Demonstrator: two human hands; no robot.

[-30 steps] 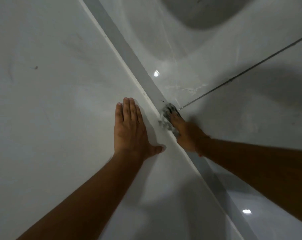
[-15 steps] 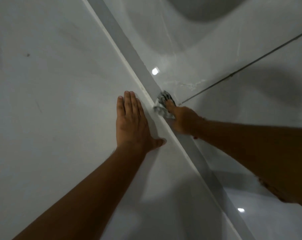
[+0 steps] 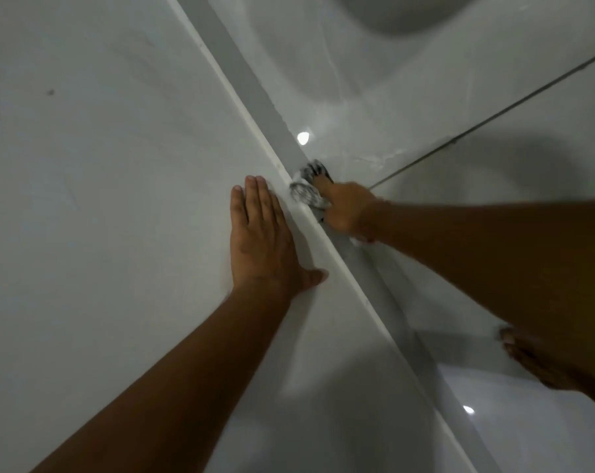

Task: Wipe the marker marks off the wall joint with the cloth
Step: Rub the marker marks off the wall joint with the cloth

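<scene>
A crumpled grey and white cloth (image 3: 306, 190) is pressed against the wall joint (image 3: 245, 93), a grey strip that runs diagonally from the top middle to the bottom right between the white wall and the glossy floor. My right hand (image 3: 349, 209) grips the cloth from the floor side. My left hand (image 3: 262, 240) lies flat on the white wall (image 3: 101, 199) just left of the joint, fingers straight and together, thumb spread toward the joint. No marker marks show on the visible joint; the part under the cloth is hidden.
The shiny tiled floor (image 3: 409, 107) has a dark grout line (image 3: 487, 121) that runs to the upper right and meets the joint near the cloth. A bare foot (image 3: 531, 360) stands on the floor at the lower right. A small dark speck (image 3: 50, 92) marks the wall.
My right hand has slid the cloth a little further up along the joint. My left hand stays flat on the wall. The view has shifted and the foot has come into sight.
</scene>
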